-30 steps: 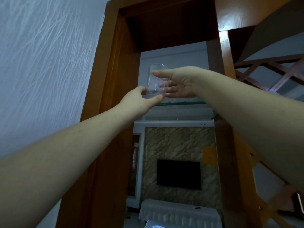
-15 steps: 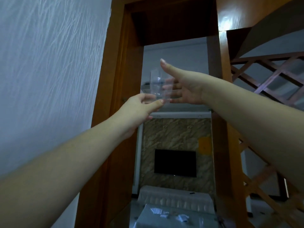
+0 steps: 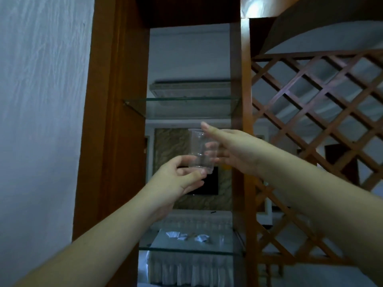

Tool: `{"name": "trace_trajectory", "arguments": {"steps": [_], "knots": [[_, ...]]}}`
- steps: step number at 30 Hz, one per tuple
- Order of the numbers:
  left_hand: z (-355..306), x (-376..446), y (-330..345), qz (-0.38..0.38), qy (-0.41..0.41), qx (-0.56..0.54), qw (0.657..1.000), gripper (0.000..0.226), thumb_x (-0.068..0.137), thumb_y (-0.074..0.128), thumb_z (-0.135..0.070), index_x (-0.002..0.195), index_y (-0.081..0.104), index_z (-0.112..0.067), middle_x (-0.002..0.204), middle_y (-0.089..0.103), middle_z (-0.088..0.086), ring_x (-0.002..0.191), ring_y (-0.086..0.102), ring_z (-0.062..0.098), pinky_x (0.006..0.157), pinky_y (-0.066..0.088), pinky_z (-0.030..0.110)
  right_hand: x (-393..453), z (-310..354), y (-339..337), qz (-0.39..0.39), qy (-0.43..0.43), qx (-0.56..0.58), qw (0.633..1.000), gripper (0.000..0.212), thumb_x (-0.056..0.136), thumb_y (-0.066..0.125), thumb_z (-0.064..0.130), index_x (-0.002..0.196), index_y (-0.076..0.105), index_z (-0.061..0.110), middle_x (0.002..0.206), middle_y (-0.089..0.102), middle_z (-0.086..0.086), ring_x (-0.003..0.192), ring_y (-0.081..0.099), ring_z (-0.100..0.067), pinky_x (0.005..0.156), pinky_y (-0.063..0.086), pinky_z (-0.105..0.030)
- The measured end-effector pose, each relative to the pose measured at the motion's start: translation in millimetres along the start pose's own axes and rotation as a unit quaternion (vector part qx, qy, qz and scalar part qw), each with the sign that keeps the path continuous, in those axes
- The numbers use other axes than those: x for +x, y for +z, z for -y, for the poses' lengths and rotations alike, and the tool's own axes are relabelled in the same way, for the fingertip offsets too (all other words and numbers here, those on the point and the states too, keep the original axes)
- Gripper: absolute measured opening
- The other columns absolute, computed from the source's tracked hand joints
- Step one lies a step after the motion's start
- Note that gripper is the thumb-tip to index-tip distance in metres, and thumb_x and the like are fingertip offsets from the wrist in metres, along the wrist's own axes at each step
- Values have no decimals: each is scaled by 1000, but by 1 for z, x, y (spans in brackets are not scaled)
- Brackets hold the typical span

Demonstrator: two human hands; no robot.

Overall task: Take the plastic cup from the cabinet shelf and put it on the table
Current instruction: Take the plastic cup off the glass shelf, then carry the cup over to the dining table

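A clear plastic cup (image 3: 198, 149) is held upright in the air in front of the open wooden cabinet, below its upper glass shelf (image 3: 182, 106). My left hand (image 3: 178, 179) pinches the cup's base between thumb and fingers. My right hand (image 3: 232, 150) is beside and behind the cup, thumb at its rim and fingers spread along its far side. Far below, seen through the cabinet, a table with a white cloth (image 3: 192, 239) holds scraps of paper.
The brown cabinet frame (image 3: 116, 121) stands on the left against a white textured wall (image 3: 41, 100). A wooden lattice (image 3: 321, 121) fills the right. A lower glass shelf (image 3: 186, 250) crosses the cabinet near the bottom. A dark TV (image 3: 209, 187) hangs on the far wall.
Both hands and the cup have come down from the upper glass shelf, which is now above them. My view has tilted down, showing the lower shelf and the table.
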State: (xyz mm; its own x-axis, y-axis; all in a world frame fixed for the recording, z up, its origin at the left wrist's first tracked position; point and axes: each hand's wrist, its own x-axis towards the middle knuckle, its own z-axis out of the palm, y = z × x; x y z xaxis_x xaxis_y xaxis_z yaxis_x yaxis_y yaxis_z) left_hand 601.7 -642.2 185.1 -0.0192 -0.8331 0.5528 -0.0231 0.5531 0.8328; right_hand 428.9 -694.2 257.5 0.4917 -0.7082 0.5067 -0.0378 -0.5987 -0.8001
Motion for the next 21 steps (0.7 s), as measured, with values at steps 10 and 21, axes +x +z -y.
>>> {"name": "trace_trajectory", "arguments": {"steps": [10,21], "knots": [[48,-50,123,52,-133,-175,974,43,85,61,8,125,50,-5,109,72,21,103,69,27,87,56,33,-115,-68,-63,-58,16,-90,994,86,57,71,78,128,54,33,121,63,10,102,66,-8,90,54,-36],[97,-77,296,107,-292,-347,885,50,100,34,-37,123,53,3,112,65,34,102,67,40,83,58,45,-274,-98,-182,-149,96,-139,974,85,56,70,76,128,53,35,114,65,8,100,66,-7,93,52,-39]]}}
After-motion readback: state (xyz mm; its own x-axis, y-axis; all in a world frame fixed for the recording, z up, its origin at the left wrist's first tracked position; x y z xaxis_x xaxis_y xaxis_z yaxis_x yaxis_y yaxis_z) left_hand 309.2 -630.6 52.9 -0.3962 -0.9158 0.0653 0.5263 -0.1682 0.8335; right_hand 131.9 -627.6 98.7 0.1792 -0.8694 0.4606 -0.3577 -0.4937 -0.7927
